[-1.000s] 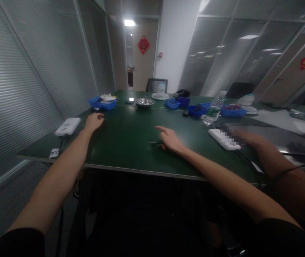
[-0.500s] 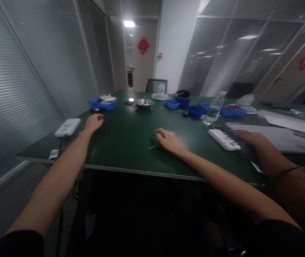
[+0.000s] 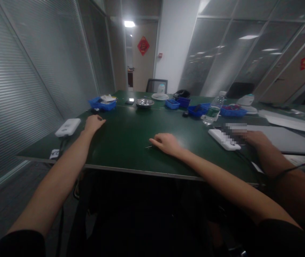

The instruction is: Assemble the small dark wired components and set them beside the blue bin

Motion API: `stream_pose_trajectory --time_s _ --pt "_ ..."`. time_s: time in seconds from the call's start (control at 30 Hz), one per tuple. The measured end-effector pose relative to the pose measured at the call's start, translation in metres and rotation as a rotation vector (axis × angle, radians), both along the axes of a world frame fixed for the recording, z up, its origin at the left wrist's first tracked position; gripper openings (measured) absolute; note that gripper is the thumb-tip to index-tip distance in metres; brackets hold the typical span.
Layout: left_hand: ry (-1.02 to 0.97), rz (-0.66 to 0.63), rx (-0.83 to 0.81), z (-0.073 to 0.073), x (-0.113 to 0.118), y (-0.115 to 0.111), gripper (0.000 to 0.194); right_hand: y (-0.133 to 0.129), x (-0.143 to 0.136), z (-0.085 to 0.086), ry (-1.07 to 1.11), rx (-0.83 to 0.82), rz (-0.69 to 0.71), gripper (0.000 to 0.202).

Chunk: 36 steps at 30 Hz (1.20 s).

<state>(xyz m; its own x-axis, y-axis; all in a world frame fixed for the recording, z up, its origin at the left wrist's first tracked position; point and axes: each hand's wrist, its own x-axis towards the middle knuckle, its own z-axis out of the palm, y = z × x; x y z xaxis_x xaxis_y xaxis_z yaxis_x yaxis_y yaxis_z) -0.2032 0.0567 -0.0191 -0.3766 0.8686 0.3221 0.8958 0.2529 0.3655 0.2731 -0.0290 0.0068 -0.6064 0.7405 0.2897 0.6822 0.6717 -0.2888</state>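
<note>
My left hand [image 3: 94, 124] rests on the left part of the green table [image 3: 125, 142], its fingers curled and its thumb pointing right. Whether anything small is inside it is hidden. Near the table's front, my right hand [image 3: 166, 143] is closed, with thumb and index finger together at one end of a thin metal stick [image 3: 148, 147]. The stick's other end points left, low over the tabletop. A white device [image 3: 68, 127] with a cable lies left of my left hand.
Blue trays [image 3: 102, 104], a metal bowl [image 3: 144, 103] and a water bottle [image 3: 214, 109] stand farther back. At right, another person's hand [image 3: 255, 138] is beside a white power bank [image 3: 223, 139] and a grey sheet [image 3: 283, 139].
My right hand's index finger has drawn in toward the thumb, and the stick has shifted slightly left. My left hand's fingers have changed pose. Papers at the right have moved.
</note>
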Motion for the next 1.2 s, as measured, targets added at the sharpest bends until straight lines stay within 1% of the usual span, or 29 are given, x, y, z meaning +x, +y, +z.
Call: stream_pose_trajectory --time_s 0.1,0.2,0.27,0.33,0.4,0.47,0.53,0.57,0.67,0.93,1.2 --pt "-0.007 -0.089 0.010 0.004 0.004 -0.002 0.034 0.001 0.000 0.000 0.039 0.028 0.006 0.046" --pt "-0.040 -0.283 0.011 0.009 0.021 -0.006 0.034 0.003 0.001 0.000 0.074 -0.030 -0.024 0.044" --pt "-0.118 -0.450 -0.007 0.012 0.042 -0.011 0.035 0.003 0.001 0.000 0.083 -0.074 -0.053 0.041" --pt "-0.215 -0.636 -0.041 0.014 0.071 -0.017 0.036 0.002 0.002 0.001 0.090 -0.086 -0.051 0.037" --pt "-0.283 -0.829 -0.060 0.014 0.103 -0.025 0.035 0.000 0.001 0.001 0.102 -0.061 -0.016 0.033" --pt "-0.304 -1.003 -0.062 0.014 0.132 -0.034 0.034 -0.001 0.001 0.001 0.107 -0.019 0.023 0.032" --pt "-0.311 -1.122 -0.045 0.013 0.155 -0.041 0.033 -0.002 0.001 0.001 0.083 0.017 0.041 0.031" --pt "-0.313 -1.161 -0.032 0.012 0.163 -0.044 0.032 -0.002 0.002 0.001 0.063 0.029 0.045 0.031" --pt "-0.320 -1.216 0.004 0.013 0.174 -0.050 0.031 -0.001 0.002 0.000 0.026 0.042 0.057 0.030" --pt "-0.341 -1.289 0.015 0.015 0.180 -0.057 0.026 0.000 0.003 -0.002 0.010 0.040 0.065 0.027" --pt "-0.348 -1.303 0.020 0.016 0.183 -0.060 0.025 0.001 0.002 -0.005 -0.013 0.046 0.063 0.030"
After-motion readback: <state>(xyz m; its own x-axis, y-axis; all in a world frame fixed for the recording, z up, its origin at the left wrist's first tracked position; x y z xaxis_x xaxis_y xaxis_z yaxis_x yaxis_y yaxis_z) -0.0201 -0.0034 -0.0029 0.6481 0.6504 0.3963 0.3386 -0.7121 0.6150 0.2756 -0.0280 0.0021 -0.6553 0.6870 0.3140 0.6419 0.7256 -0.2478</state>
